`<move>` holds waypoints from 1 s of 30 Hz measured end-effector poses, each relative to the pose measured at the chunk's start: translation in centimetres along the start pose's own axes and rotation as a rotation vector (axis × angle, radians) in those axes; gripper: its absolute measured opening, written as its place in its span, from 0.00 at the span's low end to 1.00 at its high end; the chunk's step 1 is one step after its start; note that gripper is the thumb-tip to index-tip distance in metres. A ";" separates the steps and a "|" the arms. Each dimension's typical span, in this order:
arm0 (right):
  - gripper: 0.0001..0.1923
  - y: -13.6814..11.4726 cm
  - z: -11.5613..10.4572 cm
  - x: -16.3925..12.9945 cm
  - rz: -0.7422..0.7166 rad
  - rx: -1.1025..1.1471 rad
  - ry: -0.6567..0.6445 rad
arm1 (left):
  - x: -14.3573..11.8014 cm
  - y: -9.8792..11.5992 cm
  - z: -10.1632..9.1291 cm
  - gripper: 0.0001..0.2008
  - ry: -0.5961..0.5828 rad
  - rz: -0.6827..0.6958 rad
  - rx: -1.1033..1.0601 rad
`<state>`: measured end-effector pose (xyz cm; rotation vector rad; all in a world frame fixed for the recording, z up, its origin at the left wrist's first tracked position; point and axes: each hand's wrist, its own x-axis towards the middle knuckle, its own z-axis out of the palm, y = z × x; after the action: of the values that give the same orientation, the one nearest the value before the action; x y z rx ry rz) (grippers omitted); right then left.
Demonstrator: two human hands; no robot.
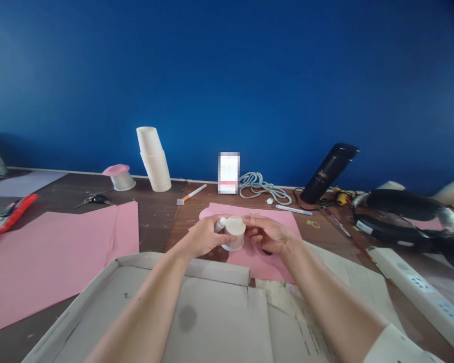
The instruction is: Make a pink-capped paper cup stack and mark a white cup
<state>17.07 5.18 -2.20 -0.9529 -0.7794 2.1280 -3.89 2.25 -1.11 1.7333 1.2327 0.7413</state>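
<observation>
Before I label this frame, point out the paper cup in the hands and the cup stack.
paper cup (pixel 235 228), head view, on its upturned base.
cup stack (pixel 154 159), head view, on its side wall.

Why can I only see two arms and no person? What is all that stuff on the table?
The camera sits on the person's head and looks down, so you see only their own arms. There is one picture, taken from there. Both hands meet over the brown wooden table. The left hand and the right hand hold a small white paper cup upside down; the left hand also grips a small white tube, perhaps glue. Under them lies a pink paper sheet. Nearer is a flat open cardboard box. By the blue wall stand a leaning stack of white paper cups, a black flask and a coiled grey cable.
</observation>
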 end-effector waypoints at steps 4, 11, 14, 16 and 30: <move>0.11 0.0 0.1 0.2 0.053 0.020 0.033 | 0.1 -0.1 0.1 0.27 -0.005 0.009 0.028; 0.08 0.3 0.2 0.5 0.092 0.005 0.059 | 0.3 -0.6 0.1 0.28 -0.014 0.024 0.031; 0.08 0.3 0.3 0.4 0.066 -0.011 0.081 | 0.2 -0.5 0.1 0.27 -0.012 0.010 0.021; 0.07 0.2 0.2 0.3 0.044 -0.023 0.096 | 0.2 -0.4 0.1 0.27 -0.011 0.003 0.026; 0.11 1.1 -0.4 -1.6 -0.088 -0.118 0.041 | -0.1 0.0 -0.1 0.28 -0.013 0.011 0.032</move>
<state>17.87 3.38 -2.56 -1.0011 -0.9177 1.9990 -3.97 2.22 -1.06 1.7699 1.2329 0.7189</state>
